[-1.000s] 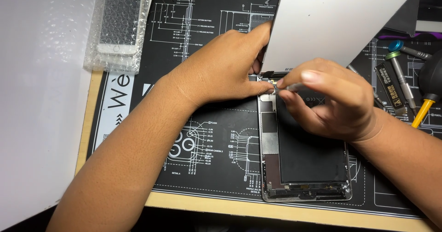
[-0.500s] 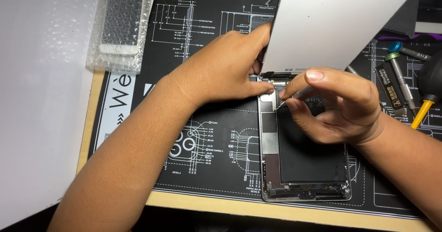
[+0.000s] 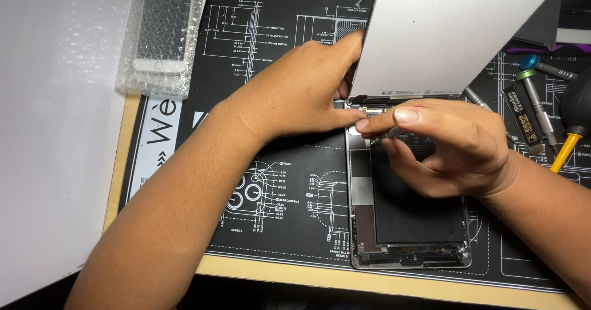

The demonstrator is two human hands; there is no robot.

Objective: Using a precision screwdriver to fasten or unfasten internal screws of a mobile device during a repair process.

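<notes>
Opened tablet [image 3: 409, 224] sits near the worktop's front edge. Your left hand [image 3: 301, 94] props the lifted screen panel [image 3: 443, 33]; your right hand [image 3: 443, 147] pinches a small tool [image 3: 386, 134] at the hinge end. If the panel slips, the flex tears.

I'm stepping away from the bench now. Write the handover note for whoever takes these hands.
Left hand: props the lifted screen panel at its lower edge.
Right hand: pinch grip on a thin tool at the top edge of the opened tablet.
Tablet lies on the black repair mat; screwdrivers at right, bubble-wrapped phone at upper left.
Done: panel raised, inside exposed.
Left: panel apparently not yet free at the top edge; the tool tip is hidden.
</notes>
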